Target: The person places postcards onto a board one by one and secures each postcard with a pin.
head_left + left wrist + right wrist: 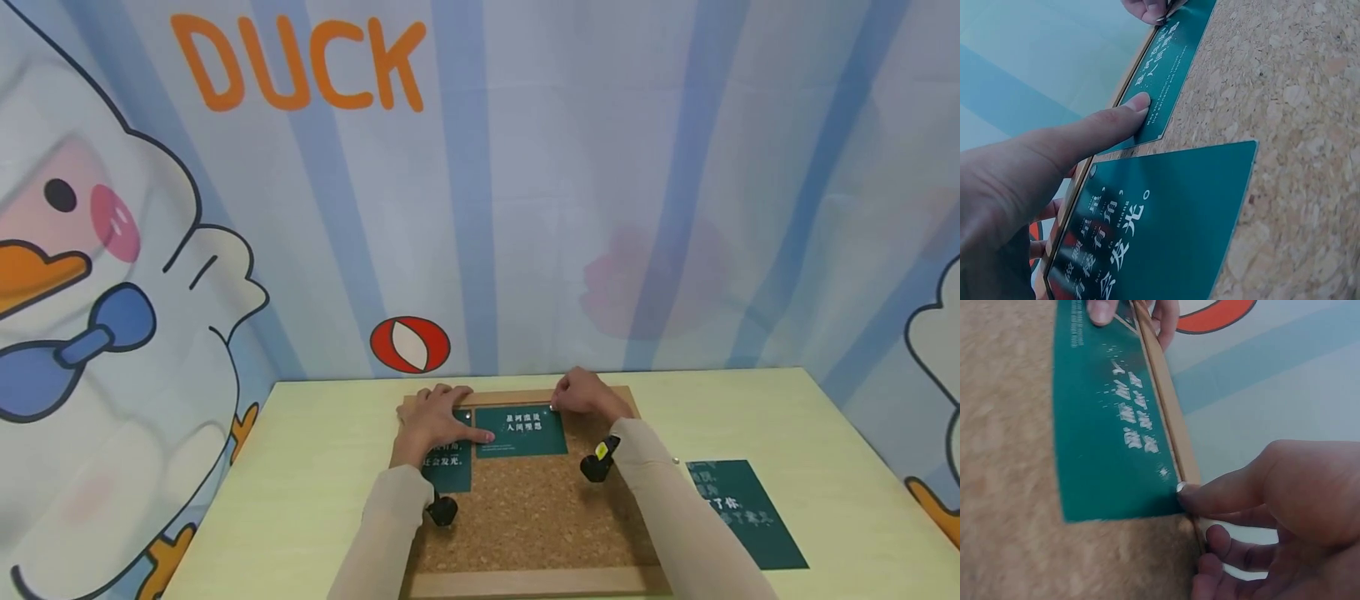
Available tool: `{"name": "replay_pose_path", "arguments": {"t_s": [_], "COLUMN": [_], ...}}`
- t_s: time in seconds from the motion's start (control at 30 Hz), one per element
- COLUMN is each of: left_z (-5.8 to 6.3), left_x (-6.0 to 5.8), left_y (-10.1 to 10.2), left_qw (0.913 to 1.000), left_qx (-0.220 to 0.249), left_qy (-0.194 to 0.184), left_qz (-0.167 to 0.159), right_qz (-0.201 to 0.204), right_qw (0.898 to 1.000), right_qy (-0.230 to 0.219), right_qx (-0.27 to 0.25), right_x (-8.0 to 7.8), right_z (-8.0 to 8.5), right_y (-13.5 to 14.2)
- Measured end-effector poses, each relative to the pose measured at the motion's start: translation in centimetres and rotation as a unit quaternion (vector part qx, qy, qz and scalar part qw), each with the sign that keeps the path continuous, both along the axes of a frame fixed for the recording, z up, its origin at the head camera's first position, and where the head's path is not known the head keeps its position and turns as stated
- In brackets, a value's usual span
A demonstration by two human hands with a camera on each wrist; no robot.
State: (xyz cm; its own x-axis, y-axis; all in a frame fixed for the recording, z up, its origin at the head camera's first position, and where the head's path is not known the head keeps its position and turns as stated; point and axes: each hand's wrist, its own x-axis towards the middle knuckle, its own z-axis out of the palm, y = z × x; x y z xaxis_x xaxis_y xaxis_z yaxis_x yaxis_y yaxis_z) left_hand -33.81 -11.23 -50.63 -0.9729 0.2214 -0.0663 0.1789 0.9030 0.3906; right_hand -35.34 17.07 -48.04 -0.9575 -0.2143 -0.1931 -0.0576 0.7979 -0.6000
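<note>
Hiding part of the left card (459, 475) behind the left hand (433, 423), losing one side of the loose card (757, 525) behind the right sleeve (678, 508), blurring white lettering (1134, 419) in the right wrist view, cropping the printed duck (127, 408) at left.

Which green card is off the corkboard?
The rightmost card, lying on the table, partly hidden by the right sleeve in the head view; the left card and middle card lie on the corkboard.
</note>
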Motion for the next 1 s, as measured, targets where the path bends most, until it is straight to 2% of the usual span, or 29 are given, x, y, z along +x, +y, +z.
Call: {"name": "replay_pose_path", "arguments": {"t_s": [0.17,0.27,0.5,0.7,1.0], "left_z": [0.0,0.0,-0.5,-0.1,-0.3], "left_x": [0.0,0.1,-0.1,0.2,0.1], "left_y": [0.1,0.1,0.0,0.0,-0.1], "left_qw": [1.0,1.0,1.0,1.0,1.0], "left_qx": [0.001,0.006,0.006,0.003,0.0], "left_qy": [0.0,-0.002,0.006,-0.002,0.005], "left_qz": [-0.002,0.0,0.0,0.002,0.001], "right_qz": [-0.031,-0.043,-0.061,-0.075,-0.077], "right_qw": [0.997,0.994,0.993,0.991,0.99], "right_qy": [-0.075,-0.094,-0.102,-0.105,-0.097], "right_qx": [-0.01,-0.023,-0.004,0.025,0.061], "right_x": [-0.7,-0.8,-1.2,-1.5,-1.7], "right_z": [0.9,1.1,0.9,0.6,1.0], "right_y": [-0.2,-0.5,-1.0,-1.2,-1.8]}}
